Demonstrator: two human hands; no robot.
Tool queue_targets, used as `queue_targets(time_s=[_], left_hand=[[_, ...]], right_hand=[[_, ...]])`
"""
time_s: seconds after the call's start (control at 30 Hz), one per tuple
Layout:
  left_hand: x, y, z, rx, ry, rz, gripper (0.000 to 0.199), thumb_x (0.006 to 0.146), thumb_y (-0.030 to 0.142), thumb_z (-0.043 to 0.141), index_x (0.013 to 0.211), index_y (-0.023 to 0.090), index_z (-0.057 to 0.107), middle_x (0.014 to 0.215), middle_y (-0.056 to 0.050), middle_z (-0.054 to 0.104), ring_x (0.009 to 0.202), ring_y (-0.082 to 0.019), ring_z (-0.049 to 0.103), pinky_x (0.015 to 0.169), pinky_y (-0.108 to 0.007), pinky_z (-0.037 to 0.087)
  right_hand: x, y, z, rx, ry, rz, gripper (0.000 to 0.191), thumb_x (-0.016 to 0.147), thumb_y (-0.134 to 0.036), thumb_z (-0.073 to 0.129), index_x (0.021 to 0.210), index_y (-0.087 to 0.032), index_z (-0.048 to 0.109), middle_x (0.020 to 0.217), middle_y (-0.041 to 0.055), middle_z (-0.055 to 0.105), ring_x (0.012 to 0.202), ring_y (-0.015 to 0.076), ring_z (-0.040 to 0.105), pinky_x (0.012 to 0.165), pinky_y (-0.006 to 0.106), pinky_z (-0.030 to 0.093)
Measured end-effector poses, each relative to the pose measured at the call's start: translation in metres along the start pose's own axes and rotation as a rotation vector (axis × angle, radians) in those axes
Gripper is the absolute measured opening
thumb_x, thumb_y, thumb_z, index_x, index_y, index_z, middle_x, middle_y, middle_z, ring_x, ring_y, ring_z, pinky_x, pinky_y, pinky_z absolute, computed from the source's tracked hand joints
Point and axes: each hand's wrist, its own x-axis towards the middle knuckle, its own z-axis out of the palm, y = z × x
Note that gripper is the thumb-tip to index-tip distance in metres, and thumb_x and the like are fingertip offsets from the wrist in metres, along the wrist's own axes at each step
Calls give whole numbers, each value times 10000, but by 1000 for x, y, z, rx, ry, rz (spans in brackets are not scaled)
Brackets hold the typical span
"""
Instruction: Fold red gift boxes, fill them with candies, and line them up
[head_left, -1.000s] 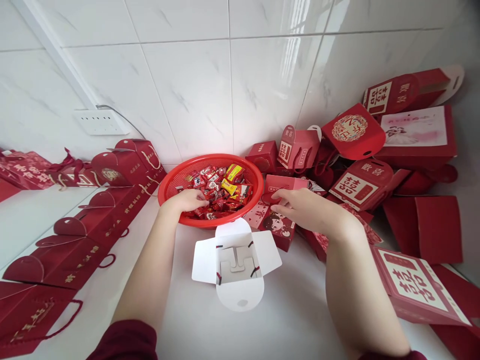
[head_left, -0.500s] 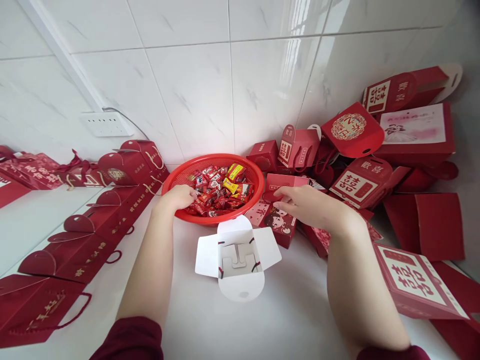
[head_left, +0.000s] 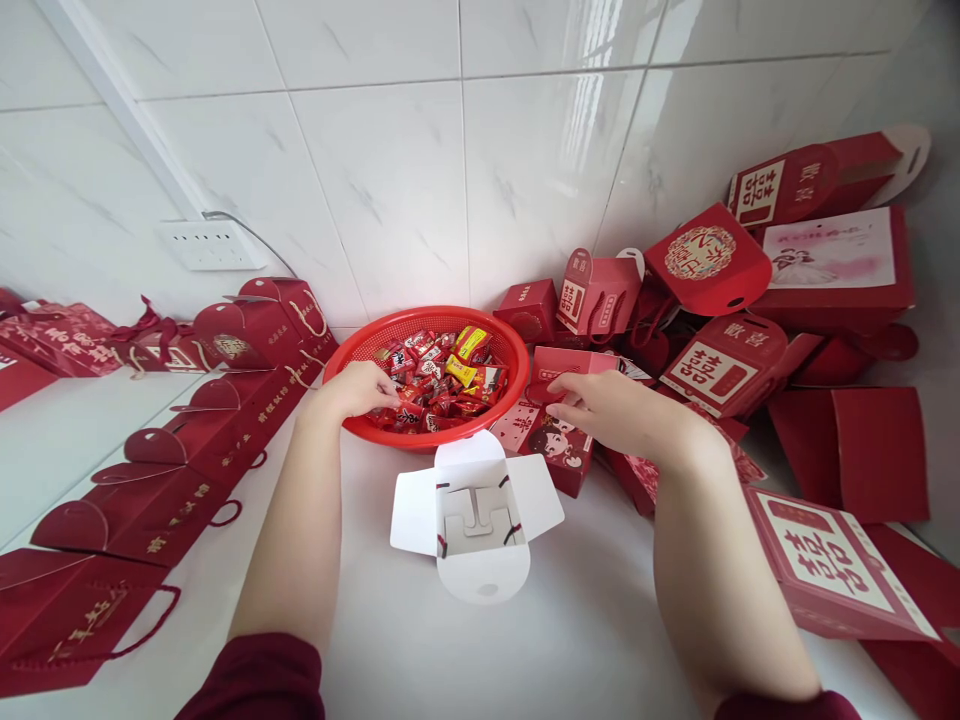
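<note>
At the left side of a red plastic basket [head_left: 352, 428], my left hand [head_left: 360, 390] reaches over the rim. Its fingers are drawn together in a pinch on a red-wrapped candy; the fingertips are partly hidden among the other wrapped candies [head_left: 431, 370]. To the right of the basket, my right hand [head_left: 611, 405] hovers, fingers slightly apart and nothing in them, above a pink-and-red box with a cartoon face [head_left: 555, 440]. Between my forearms an unfolded gift box [head_left: 480, 570] stands on the white surface, its white flaps spread and its inside bare.
Dark red gift boxes with cord handles [head_left: 180, 500] stand in a row on the left. Many red boxes, several with double-happiness characters [head_left: 709, 365], are piled on the right. A tiled wall [head_left: 375, 190] with a white socket strip [head_left: 214, 247] rises behind.
My left hand has shifted slightly, its fingers reaching a little further in among the candies. My right hand and the white-flapped box have stayed in place.
</note>
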Motion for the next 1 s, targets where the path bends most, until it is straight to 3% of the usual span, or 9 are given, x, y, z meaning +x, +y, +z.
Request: queue_targets(time_s=[0.13,0.23,0.33,0.43,0.57,0.77,0.87,1.0], left_hand=[[-17,14,-14,-49,81,45,273,697,506,742,700,236,777,701,-23,745,657,-190,663,586,-241,486],[-30,32,-19,-182,231,133,335,748,545,719,735,213,762,696,-18,733,646,-168,646,584,-236,471],[-42,56,-16,-408,392,200,341,770,527,728,759,187,751,743,-33,742,661,-159,651,625,-245,492],[-52,80,-11,-625,451,222,337,756,509,760,759,172,752,740,-49,744,655,-170,667,631,-262,523],[-60,101,-3,-724,361,259,297,739,470,794,703,177,761,638,-30,714,595,-153,652,594,-249,518],[-57,108,5,-909,194,354,288,735,448,813,677,172,755,608,-22,690,586,-124,626,606,-231,517],[-55,107,6,-989,116,406,311,729,462,815,689,163,741,605,-26,682,571,-125,615,597,-241,522],[-62,108,0,-860,69,429,295,792,437,767,719,157,706,657,-32,689,612,-134,637,623,-250,536]], right_hand=[[2,-2,5,100,88,-76,257,982,-318,489,1108,-193,675,1009,99,746,896,272,698,725,353,498],[8,-12,12,265,155,-197,237,970,-366,525,1050,-220,694,1020,82,743,901,254,694,761,362,521],[18,-26,22,524,257,-275,356,927,-449,610,1206,-231,646,1150,77,714,979,243,682,876,401,529],[25,-38,29,880,285,-350,469,884,-498,666,1260,-224,614,1213,81,689,1051,233,667,938,401,525],[23,-43,28,1192,176,-454,341,868,-497,687,1044,-205,701,1016,52,734,958,214,684,892,368,541],[20,-38,24,1312,139,-438,265,815,-431,762,912,-187,726,882,34,726,854,192,683,832,339,546],[21,-39,23,1394,90,-469,242,807,-378,779,934,-183,712,900,32,724,825,168,680,824,325,552],[20,-40,21,1414,243,-439,328,767,-391,817,993,-207,666,929,20,719,797,150,672,770,300,564]])
